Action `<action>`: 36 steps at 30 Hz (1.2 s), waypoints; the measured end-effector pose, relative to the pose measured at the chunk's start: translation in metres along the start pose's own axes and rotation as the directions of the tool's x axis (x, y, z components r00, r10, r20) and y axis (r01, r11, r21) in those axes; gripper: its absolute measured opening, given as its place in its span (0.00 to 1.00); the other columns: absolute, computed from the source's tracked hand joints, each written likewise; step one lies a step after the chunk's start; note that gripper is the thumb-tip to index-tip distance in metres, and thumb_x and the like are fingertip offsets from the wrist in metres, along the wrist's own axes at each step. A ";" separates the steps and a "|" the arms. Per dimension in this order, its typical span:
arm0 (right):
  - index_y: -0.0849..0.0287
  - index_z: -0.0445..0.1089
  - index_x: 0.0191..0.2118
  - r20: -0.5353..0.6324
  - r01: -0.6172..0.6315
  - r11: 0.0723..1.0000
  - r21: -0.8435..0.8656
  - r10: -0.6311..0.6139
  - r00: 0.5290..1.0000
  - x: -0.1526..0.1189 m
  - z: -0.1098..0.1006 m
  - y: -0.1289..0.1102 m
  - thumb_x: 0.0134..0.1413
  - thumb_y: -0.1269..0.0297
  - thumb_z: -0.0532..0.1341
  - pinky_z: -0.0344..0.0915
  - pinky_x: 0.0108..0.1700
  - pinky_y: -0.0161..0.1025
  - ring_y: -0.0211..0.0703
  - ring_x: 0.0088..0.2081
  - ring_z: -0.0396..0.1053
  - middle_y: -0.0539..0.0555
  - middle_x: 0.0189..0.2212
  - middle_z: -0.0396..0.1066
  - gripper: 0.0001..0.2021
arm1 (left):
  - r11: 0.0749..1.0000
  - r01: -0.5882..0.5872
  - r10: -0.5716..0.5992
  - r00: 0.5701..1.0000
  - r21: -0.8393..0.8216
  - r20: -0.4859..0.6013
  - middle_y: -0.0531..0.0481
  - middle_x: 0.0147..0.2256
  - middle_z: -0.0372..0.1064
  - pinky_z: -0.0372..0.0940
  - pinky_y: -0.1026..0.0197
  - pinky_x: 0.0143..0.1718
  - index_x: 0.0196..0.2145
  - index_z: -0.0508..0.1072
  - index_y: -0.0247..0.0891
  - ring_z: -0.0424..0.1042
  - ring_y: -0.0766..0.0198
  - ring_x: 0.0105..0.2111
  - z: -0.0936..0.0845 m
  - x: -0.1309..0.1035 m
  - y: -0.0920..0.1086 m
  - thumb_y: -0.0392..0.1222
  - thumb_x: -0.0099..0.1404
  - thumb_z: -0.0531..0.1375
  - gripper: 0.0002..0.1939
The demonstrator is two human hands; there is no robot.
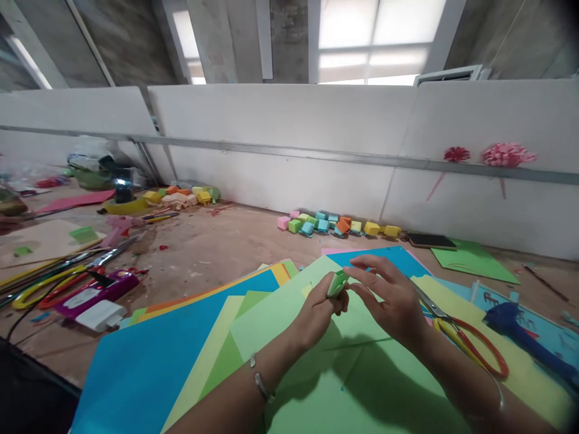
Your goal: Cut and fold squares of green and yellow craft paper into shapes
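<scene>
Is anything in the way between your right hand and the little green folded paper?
No, nothing I can see. The left hand holds the folded green paper, and the right hand's fingertips are right by it. The scissors lie off to the side.

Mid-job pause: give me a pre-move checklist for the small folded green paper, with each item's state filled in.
1. Green paper piece held by the left hand: ok.
2. Right hand within reach of the piece: ok, fingers right beside it.
3. Right fingertips actually gripping the piece: cannot tell, contact is unclear.
4. Scissors well away from the right forearm: not ok, they lie close beside it.
5. Sheets squared into a neat stack: not ok, they are fanned out.
6. Folds on the piece crisp: cannot tell, too small to judge.
</scene>
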State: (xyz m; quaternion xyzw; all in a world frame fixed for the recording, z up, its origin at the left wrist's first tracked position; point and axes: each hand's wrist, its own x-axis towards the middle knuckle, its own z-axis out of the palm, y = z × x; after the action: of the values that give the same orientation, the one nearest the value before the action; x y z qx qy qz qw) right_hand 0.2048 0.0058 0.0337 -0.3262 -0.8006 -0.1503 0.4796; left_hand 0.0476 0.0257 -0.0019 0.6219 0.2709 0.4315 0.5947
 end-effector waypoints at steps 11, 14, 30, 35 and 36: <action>0.57 0.63 0.28 0.399 -0.115 0.985 0.126 0.056 0.915 0.010 -0.019 0.011 0.64 0.64 0.54 0.60 0.26 0.31 0.35 0.24 0.62 0.48 0.22 0.65 0.11 | 0.997 0.078 -0.069 0.944 -0.015 0.321 0.52 0.29 0.66 0.61 0.61 0.32 0.37 0.62 0.37 0.65 0.66 0.27 -0.008 -0.003 -0.001 0.45 0.64 0.55 0.09; 0.57 0.63 0.29 0.373 -0.087 0.988 0.124 0.035 0.927 0.008 -0.022 0.014 0.65 0.66 0.52 0.60 0.28 0.32 0.36 0.26 0.61 0.49 0.23 0.64 0.12 | 1.000 0.020 -0.021 0.953 0.006 0.301 0.49 0.29 0.68 0.63 0.62 0.31 0.35 0.63 0.36 0.69 0.65 0.26 -0.005 -0.003 -0.003 0.56 0.66 0.54 0.18; 0.56 0.64 0.29 0.165 -0.287 0.899 0.331 0.244 0.956 0.005 -0.011 0.003 0.58 0.69 0.58 0.67 0.32 0.36 0.39 0.30 0.68 0.51 0.28 0.70 0.07 | 0.834 -0.164 0.114 0.986 0.527 0.126 0.52 0.25 0.71 0.61 0.64 0.30 0.30 0.66 0.39 0.69 0.66 0.22 0.001 -0.011 -0.004 0.55 0.71 0.43 0.23; 0.56 0.62 0.27 0.149 -0.257 0.855 0.450 0.211 0.966 0.004 -0.011 0.001 0.58 0.72 0.57 0.67 0.33 0.38 0.40 0.32 0.67 0.52 0.28 0.69 0.09 | 0.722 -0.288 0.325 0.944 0.630 0.060 0.49 0.28 0.68 0.59 0.62 0.32 0.29 0.69 0.37 0.66 0.62 0.30 0.003 -0.010 0.001 0.56 0.72 0.43 0.25; 0.56 0.62 0.27 0.144 -0.257 0.854 0.453 0.214 0.966 0.003 -0.010 0.002 0.58 0.73 0.57 0.66 0.33 0.38 0.40 0.32 0.67 0.52 0.29 0.69 0.08 | 0.710 -0.304 0.372 0.928 0.635 0.028 0.49 0.27 0.67 0.58 0.62 0.32 0.29 0.69 0.37 0.65 0.63 0.30 0.003 -0.010 0.003 0.55 0.71 0.46 0.23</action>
State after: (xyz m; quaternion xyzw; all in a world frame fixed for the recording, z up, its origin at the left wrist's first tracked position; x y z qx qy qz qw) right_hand 0.2117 0.0024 0.0408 -0.3028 -0.7874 0.1213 0.5230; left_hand 0.0454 0.0151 -0.0012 0.8004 0.3105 0.4484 0.2487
